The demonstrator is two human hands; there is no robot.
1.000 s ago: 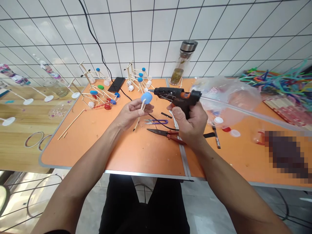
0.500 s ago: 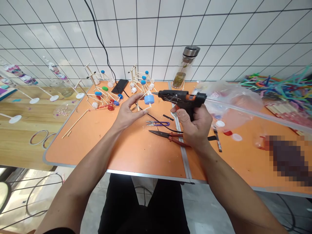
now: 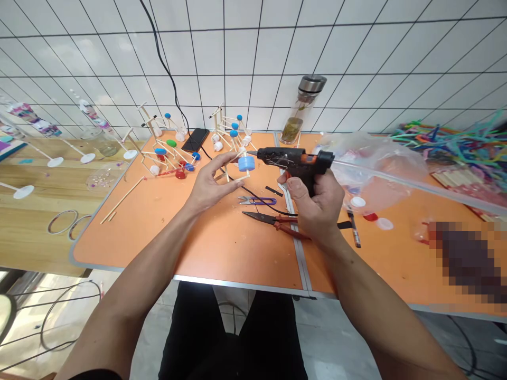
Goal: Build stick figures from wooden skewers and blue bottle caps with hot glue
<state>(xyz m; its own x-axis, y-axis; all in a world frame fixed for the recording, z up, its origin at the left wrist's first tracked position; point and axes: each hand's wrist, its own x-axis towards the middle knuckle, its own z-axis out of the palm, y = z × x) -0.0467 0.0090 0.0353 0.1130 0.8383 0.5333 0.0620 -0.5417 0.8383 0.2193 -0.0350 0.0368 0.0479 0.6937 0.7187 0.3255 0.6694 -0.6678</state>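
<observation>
My left hand (image 3: 209, 183) holds a thin wooden stick with a blue bottle cap (image 3: 246, 163) on its end, raised above the orange table (image 3: 222, 243). My right hand (image 3: 315, 203) grips a black hot glue gun (image 3: 295, 158) with an orange trigger. Its nozzle points left and sits just above and right of the cap, almost touching it. A clear glue stick (image 3: 400, 183) juts out of the gun's back toward the right.
Purple snips (image 3: 256, 200) and red-handled pliers (image 3: 273, 220) lie under my hands. Stick-and-cap models (image 3: 170, 153) and a phone (image 3: 195, 139) stand at the back left, a glass bottle (image 3: 301, 108) at the back. A plastic bag (image 3: 368, 158), loose caps and coloured pipe cleaners (image 3: 447, 140) lie to the right.
My left hand has turned the stick so the blue cap rose and moved right, up to the glue gun's nozzle. My right hand with the gun has barely moved.
</observation>
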